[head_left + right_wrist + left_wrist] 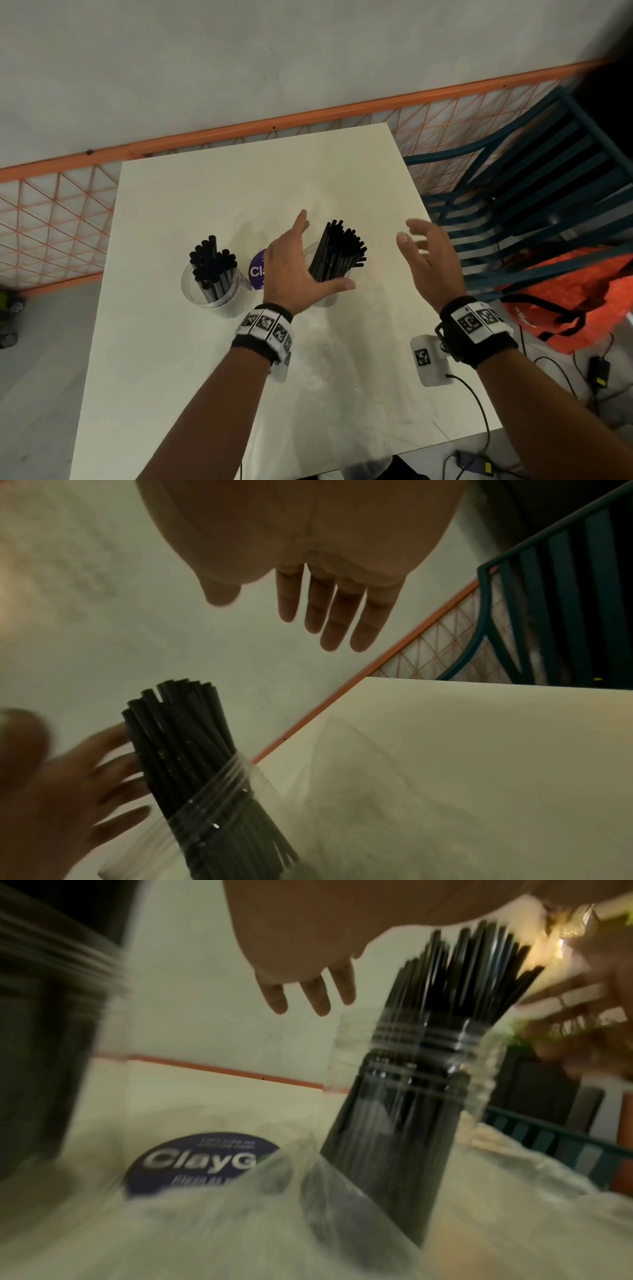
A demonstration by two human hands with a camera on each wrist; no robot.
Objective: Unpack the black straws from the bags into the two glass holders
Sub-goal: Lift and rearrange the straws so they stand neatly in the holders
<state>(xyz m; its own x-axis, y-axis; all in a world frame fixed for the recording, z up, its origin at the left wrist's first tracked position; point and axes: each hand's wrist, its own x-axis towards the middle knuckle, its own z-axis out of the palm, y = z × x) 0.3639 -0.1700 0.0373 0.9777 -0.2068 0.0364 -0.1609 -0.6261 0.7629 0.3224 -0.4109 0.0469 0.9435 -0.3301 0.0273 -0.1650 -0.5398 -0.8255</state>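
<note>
Two clear glass holders stand on the white table (pixel 212 394). The left holder (pixel 214 294) is full of upright black straws (pixel 212 263). The right holder (pixel 310 255) has a fanned bunch of black straws (pixel 337 253) in it, also seen as straws (pixel 428 1047) and straws (pixel 185 764). My left hand (pixel 301 253) hovers spread just left of that bunch, thumb in front of the holder, gripping nothing. My right hand (pixel 421 246) floats spread to its right, empty. A clear plastic bag (pixel 240 1218) lies low in the left wrist view.
A round purple sticker (pixel 257 270) lies between the holders. An orange mesh fence (pixel 58 212) runs behind the table. A teal slatted chair (pixel 534 192) and an orange bag (pixel 582 294) sit to the right. Cables (pixel 479 411) hang off the table's right front.
</note>
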